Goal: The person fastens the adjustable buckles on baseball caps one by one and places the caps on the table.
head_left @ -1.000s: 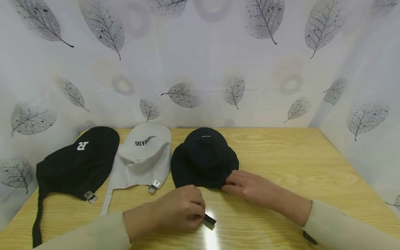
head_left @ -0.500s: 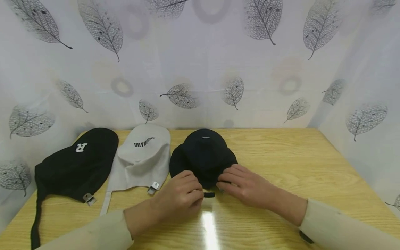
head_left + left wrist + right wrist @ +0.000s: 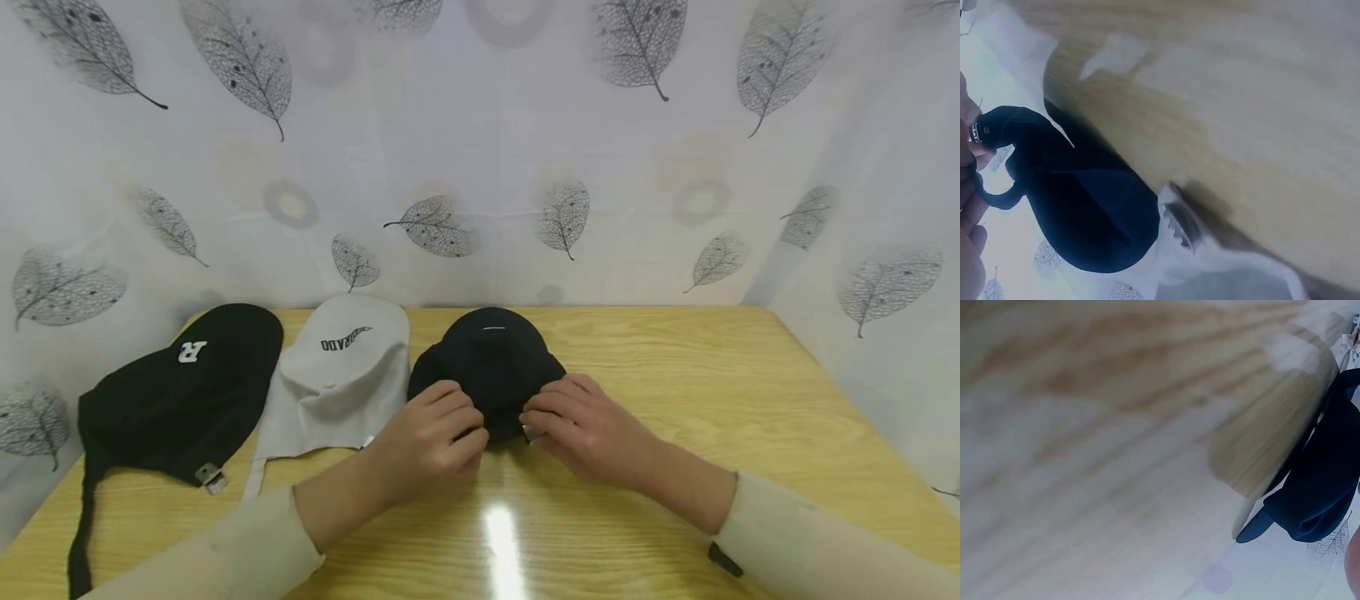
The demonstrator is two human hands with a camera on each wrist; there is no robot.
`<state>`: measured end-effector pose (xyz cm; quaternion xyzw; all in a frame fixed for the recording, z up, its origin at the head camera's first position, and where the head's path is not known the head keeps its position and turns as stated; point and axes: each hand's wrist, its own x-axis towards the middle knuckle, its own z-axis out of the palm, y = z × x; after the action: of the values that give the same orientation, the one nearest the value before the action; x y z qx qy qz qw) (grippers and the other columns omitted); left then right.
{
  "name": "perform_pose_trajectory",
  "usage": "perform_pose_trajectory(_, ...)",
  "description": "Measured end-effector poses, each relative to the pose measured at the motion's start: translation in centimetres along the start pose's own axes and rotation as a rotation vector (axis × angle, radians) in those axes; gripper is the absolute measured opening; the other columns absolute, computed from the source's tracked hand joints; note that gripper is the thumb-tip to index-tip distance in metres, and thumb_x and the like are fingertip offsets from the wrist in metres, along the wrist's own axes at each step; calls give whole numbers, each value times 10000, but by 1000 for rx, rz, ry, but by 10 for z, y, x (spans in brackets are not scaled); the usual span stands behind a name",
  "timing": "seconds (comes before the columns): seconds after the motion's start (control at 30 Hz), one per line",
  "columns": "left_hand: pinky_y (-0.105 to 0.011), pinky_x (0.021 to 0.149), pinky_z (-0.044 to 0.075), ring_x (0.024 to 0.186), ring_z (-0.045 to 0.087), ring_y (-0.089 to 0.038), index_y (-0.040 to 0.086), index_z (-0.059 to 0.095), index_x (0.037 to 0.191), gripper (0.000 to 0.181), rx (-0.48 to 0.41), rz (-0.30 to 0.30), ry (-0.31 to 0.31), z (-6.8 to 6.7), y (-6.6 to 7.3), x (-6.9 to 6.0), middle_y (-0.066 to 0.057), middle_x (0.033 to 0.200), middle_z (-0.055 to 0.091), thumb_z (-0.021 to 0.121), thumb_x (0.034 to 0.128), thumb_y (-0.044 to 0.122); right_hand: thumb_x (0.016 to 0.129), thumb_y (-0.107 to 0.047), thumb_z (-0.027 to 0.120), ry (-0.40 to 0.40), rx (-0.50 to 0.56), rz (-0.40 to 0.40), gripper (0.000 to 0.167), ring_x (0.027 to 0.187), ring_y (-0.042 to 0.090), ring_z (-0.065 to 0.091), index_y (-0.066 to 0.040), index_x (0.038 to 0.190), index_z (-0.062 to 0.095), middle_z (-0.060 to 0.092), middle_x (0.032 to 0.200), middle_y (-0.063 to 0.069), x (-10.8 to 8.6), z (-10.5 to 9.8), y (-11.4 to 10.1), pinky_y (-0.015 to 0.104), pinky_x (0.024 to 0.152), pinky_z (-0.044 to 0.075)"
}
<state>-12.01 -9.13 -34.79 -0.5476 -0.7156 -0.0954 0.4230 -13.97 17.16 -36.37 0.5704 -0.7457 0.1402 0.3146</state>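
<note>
By the curled left hand [image 3: 433, 440], the strap [image 3: 1001, 201] of the dark hat [image 3: 487, 367] is gripped; its metal buckle [image 3: 975, 132] is pinched by the right hand [image 3: 592, 427]. Both forearms are angled inward from the near corners of the desk [image 3: 712, 375]. Three hats are counted along the far edge: black cap [image 3: 195, 400] leftmost, light cap [image 3: 348, 350] beside it, the dark hat at the edge's middle. Open room is offered toward the right edge.
</note>
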Motion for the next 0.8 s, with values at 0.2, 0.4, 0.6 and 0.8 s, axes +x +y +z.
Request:
perform_pose_trajectory(0.2,-341,778,505,732,584,-171,124,695,789,212,63,75,-18,-1,-7,0,-2,795,651,557,945,84,1012,-302,567,24,-15,23,279,983,205,628,-78,1066,725,692,1048,27,8,-2,5,379,894,441)
perform_pose_trajectory(0.4,-367,755,499,720,572,-171,136,740,856,222,96,105,23,1,-14,-2,-7,812,647,559,979,99,982,-292,622,35,-20,29,245,970,199,629,-81,1048,726,686,1036,26,15,2,9,387,882,436)
perform_pose_trajectory(0.6,-365,777,494,728,555,-163,141,743,840,231,71,62,1,2,-20,-1,-1,810,624,548,955,95,1020,-309,556,56,-47,33,284,963,202,625,-83,1035,726,685,1026,24,20,4,12,401,868,442)
perform_pose_trajectory(0.8,-341,769,499,709,563,-137,157,752,845,224,13,10,12,7,-11,-2,16,794,620,548,930,118,1029,-316,535,86,-36,23,297,935,187,625,-90,1020,727,681,1007,11,12,8,8,387,856,443)
